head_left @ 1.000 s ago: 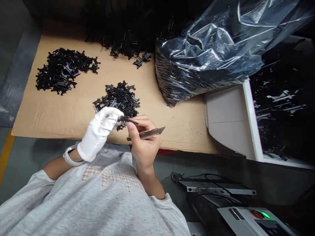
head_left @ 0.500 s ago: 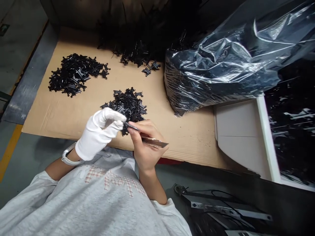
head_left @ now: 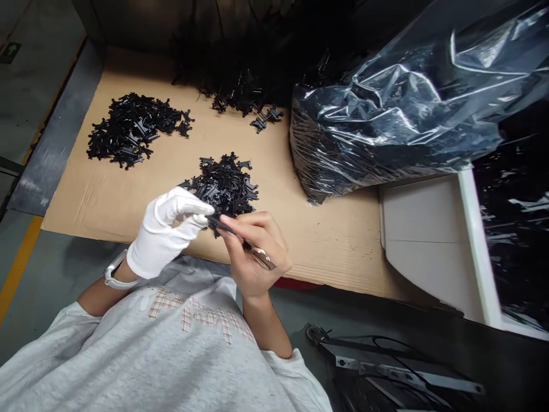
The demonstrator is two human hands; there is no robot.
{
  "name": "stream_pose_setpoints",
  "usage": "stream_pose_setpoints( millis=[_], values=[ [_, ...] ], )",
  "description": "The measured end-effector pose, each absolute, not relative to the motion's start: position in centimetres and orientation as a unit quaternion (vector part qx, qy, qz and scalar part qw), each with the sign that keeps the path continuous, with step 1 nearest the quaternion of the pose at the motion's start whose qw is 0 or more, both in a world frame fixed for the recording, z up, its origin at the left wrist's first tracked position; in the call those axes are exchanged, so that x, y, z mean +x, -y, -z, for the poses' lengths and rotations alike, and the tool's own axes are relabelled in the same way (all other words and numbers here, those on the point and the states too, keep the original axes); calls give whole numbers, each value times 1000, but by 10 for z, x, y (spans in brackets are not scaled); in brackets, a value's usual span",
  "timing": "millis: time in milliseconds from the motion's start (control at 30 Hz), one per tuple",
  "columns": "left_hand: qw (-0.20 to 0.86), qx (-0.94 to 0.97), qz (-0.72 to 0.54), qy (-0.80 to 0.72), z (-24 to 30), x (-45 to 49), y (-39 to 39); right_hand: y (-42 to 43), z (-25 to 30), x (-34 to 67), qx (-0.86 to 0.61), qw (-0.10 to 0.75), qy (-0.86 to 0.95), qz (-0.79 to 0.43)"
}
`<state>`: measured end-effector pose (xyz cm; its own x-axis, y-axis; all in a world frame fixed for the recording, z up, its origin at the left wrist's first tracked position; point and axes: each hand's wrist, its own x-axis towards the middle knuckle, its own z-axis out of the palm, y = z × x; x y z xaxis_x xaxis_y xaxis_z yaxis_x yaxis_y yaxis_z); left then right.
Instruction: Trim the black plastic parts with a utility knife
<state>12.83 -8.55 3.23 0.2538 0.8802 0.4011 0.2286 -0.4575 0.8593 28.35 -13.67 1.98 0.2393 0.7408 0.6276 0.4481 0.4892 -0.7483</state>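
My left hand (head_left: 165,232), in a white glove, pinches one end of a small black plastic part (head_left: 221,224). My bare right hand (head_left: 259,252) has its thumb and forefinger at the other end of that part. A thin, shiny metal tool (head_left: 262,258) lies in my right palm under the curled fingers. Its kind cannot be made out, as the fingers cover most of it. Just beyond both hands is a pile of similar black plastic parts (head_left: 227,186), partly hidden by them.
Another pile of black parts (head_left: 132,129) lies to the left on the cardboard sheet (head_left: 115,200). More parts (head_left: 244,94) spread at the dark back. A filled clear plastic bag (head_left: 377,131) stands at right beside a white box (head_left: 429,229). Metal equipment (head_left: 386,366) sits below, on the right.
Both hands have shifted slightly left with the black part. My right hand has turned, so the metal tool now points more downward and shows less of its flat face.
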Motion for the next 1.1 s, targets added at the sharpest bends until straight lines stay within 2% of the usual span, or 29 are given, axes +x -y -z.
stream_pose_setpoints(
  millis=[100, 200, 267, 367, 500, 700, 833, 900, 967, 1033, 1100],
  values=[
    [235, 732, -412, -489, -21, 108, 68, 127, -6, 291, -524, 588, 613, -67],
    [92, 712, -224, -659, -9, 76, 43, 112, 16, 299, -597, 503, 625, 25],
    [38, 680, -113, -723, -3, 58, 29, 103, 29, 301, -617, 476, 626, 30],
    [20, 664, -38, -746, 1, 45, 13, 97, 40, 299, -639, 436, 634, 17],
    [24, 646, -18, -763, 3, 49, 0, 101, 38, 298, -646, 391, 656, -16],
    [-16, 654, -27, -756, 0, 45, 1, 109, 25, 306, -629, 393, 667, -72],
    [-32, 674, -147, -723, -11, 46, 16, 111, 8, 306, -609, 432, 654, -119],
    [-43, 715, -247, -652, -15, 58, 29, 110, -3, 299, -589, 456, 643, -178],
    [-76, 769, -328, -544, -16, 76, 44, 109, -13, 291, -529, 517, 581, -340],
    [-97, 812, -379, -434, -15, 95, 57, 106, -20, 283, -477, 539, 529, -450],
    [-90, 835, -409, -358, -13, 111, 67, 104, -24, 279, -455, 549, 487, -504]
  ],
)
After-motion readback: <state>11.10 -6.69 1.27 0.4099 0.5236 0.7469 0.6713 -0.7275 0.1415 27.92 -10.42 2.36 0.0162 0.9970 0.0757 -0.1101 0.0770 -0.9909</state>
